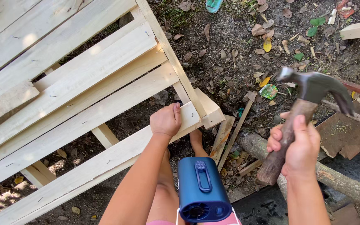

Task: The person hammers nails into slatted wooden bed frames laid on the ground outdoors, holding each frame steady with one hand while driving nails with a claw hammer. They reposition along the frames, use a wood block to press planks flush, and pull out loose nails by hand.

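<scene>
- Hammer (313,89) stood raised in the right hand (298,148), whose fingers (301,129) were wrapped tight round the rough wooden handle, well down from the dark claw head.
- Left hand (166,121) lay on the near end of a pale slat (105,150) of the wooden frame (76,79), fingers curled loosely and pressing down; whether they pinched a nail could not be told.
- Judging from this pose, the step in hand was a strike near the slat's end, by the corner block (209,110).
- To do it well, the left hand likely needed to keep the slat flat and steady yet stay out of the head's path, since it sat just beside the probable landing spot.
- A square, straight-down blow would have suited the thin slat end, which looked liable to split.
- A blue device with a small fan grille (201,189) hung at the person's chest, low in the view.
- On the dirt (230,62) among dry leaves lay a crumpled green wrapper (268,91) near the hammer head, and a teal scrap (213,5) at the top edge; no legible label or sign showed.
</scene>
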